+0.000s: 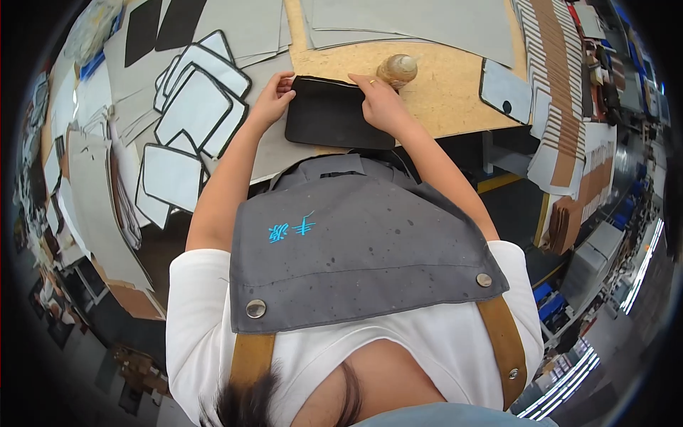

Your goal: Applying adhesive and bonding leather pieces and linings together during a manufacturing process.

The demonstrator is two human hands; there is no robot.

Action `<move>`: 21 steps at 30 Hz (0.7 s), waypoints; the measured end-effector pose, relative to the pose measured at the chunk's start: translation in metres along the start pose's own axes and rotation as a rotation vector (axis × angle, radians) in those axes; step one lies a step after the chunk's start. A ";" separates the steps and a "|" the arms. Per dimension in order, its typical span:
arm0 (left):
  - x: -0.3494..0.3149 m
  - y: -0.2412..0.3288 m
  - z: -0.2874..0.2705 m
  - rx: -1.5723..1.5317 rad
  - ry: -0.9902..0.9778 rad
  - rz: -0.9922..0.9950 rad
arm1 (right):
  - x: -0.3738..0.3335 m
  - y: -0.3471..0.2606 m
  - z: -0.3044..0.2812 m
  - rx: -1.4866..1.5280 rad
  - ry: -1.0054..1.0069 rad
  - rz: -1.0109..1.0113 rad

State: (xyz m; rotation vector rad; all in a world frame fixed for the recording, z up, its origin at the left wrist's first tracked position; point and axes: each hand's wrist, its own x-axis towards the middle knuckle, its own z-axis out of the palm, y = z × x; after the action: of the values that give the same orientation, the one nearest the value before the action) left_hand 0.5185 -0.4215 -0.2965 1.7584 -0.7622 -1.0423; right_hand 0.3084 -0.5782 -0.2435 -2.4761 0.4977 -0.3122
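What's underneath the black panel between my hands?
A grey sheet shows just left of the black panel and the tan tabletop to its right. What lies directly beneath is covered, so I can't tell.

"Where is the held piece [334, 119]?"
"Between the left hand [274, 101] and the right hand [384, 105], by the near edge of the table [455, 89]."
"And the bottle [398, 70]?"
"On the table, just beyond the right hand."
"What lies left?"
"A pile of panels [191, 110], overlapping, left of the left hand. Two flat pieces [179, 23] lie farther back."
"And right?"
"A lone panel [505, 89] at the table's right end, then a row of stacked pieces [562, 92] to its right. Broad sheets [427, 25] lie across the far side."
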 end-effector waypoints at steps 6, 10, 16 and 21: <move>0.000 -0.005 0.003 -0.007 0.018 0.025 | -0.016 0.004 -0.006 0.064 0.163 0.006; 0.004 -0.009 0.006 -0.019 0.048 0.058 | -0.042 0.024 -0.009 0.227 0.212 0.291; 0.007 -0.010 0.009 -0.065 0.126 0.055 | -0.065 0.045 -0.018 0.151 0.158 0.683; 0.008 0.007 0.009 -0.134 0.126 -0.029 | -0.080 0.053 -0.001 0.217 0.164 0.623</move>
State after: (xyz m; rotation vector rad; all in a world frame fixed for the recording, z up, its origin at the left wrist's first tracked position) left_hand 0.5134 -0.4344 -0.2946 1.7060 -0.5773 -0.9693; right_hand 0.2207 -0.5852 -0.2824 -1.9734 1.1953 -0.2926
